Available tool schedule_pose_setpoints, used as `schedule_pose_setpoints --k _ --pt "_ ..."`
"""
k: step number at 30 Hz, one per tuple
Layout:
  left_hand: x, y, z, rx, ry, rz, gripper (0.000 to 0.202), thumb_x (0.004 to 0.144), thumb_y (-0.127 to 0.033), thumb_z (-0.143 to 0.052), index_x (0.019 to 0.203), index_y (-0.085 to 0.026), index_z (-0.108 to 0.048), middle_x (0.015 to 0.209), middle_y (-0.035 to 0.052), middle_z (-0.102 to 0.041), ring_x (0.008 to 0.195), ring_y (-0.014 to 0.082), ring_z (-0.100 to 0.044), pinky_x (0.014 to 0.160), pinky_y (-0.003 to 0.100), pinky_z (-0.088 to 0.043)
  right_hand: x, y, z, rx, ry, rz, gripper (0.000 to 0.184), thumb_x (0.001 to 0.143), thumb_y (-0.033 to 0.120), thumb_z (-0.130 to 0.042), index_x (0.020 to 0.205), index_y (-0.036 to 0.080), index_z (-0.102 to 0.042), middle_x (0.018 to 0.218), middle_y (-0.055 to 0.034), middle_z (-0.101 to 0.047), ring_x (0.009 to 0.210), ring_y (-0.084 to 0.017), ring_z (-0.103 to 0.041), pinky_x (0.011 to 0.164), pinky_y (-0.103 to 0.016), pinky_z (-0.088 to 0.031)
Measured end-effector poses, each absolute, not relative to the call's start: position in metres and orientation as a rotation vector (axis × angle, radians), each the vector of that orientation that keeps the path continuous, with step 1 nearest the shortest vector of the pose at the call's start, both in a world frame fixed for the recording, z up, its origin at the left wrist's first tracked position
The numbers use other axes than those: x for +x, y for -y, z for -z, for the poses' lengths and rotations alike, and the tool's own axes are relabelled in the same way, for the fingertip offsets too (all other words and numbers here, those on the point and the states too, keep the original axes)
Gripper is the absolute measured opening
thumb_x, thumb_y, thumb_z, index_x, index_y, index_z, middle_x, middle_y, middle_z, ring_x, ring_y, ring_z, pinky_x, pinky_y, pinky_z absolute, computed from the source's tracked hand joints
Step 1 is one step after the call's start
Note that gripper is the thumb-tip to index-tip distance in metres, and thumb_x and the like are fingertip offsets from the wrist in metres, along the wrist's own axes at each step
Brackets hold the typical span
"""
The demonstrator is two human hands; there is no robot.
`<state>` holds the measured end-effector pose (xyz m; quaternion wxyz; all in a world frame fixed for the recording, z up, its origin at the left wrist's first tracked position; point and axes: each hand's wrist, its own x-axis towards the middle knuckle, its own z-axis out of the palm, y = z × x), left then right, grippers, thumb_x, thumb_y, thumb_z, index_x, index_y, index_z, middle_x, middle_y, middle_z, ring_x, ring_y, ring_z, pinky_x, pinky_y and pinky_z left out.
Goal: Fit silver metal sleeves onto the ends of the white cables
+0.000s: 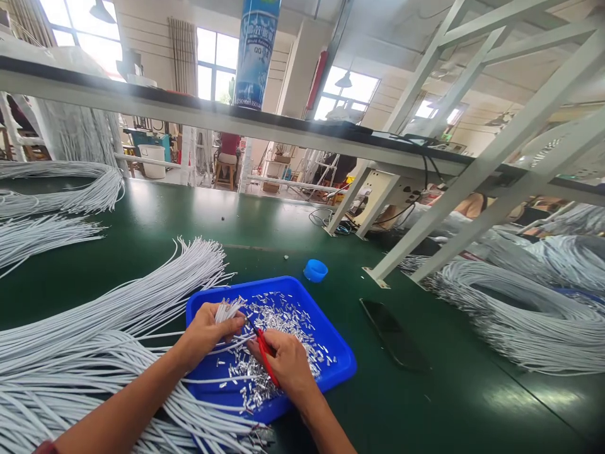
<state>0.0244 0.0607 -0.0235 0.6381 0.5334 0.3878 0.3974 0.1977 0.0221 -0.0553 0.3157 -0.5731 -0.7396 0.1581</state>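
My left hand (208, 331) is closed round a small bunch of white cables (227, 310), their stripped ends pointing up and right. In my right hand (287, 362) are red-handled scissors or cutters (265, 354), the dark tip touching or close to the cable ends by my left fingertips. Both hands are over a blue plastic tray (338, 372) scattered with many small shiny metal pieces (283, 318). Long bundles of white cable (142, 296) lie left of the tray, and more loose cables (118, 378) run under my left forearm and across the tray's near left edge.
A blue round cap (316, 270) and a dark phone (394, 334) lie right of the tray on the green table (265, 217). Coiled cables (524, 309) are at the right, beside white metal supports (425, 151). A spray can (258, 53) stands on the shelf above.
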Motion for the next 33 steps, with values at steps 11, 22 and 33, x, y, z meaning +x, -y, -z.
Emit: schedule_pose_setpoints --k 11,22,33 --pt "0.023 -0.069 0.032 1.075 -0.972 -0.819 0.032 0.055 -0.04 -0.077 0.068 -0.011 -0.069 0.054 0.0 -0.058 0.051 0.0104 -0.045 0.053 0.023 -0.03 0.214 -0.023 0.038 -1.505 1.552 -0.773 0.029 0.071 0.046 -0.063 0.063 0.018 -0.065 0.053 0.0013 -0.053 0.05 -0.012 -0.043 0.048 -0.023 -0.029" --pt "0.028 -0.061 0.034 1.323 -0.994 -0.758 0.027 0.059 -0.036 -0.074 0.056 -0.012 -0.063 0.047 -0.0045 -0.048 0.047 0.0083 -0.036 0.049 0.023 -0.026 0.183 -0.014 0.043 -1.262 1.252 -0.778 0.025 0.07 0.038 -0.063 0.055 0.018 -0.057 0.059 -0.0012 -0.049 0.061 -0.015 -0.044 0.057 -0.026 -0.037" --pt "0.023 -0.063 0.029 1.273 -0.827 -0.688 0.042 0.065 -0.044 -0.071 0.094 -0.013 -0.07 0.072 0.0036 -0.063 0.068 0.0158 -0.05 0.063 0.025 -0.036 0.196 -0.019 0.041 -1.233 1.167 -0.881 0.022 0.068 0.036 -0.07 0.079 0.018 -0.066 0.059 0.0029 -0.049 0.053 -0.011 -0.043 0.051 -0.023 -0.035"
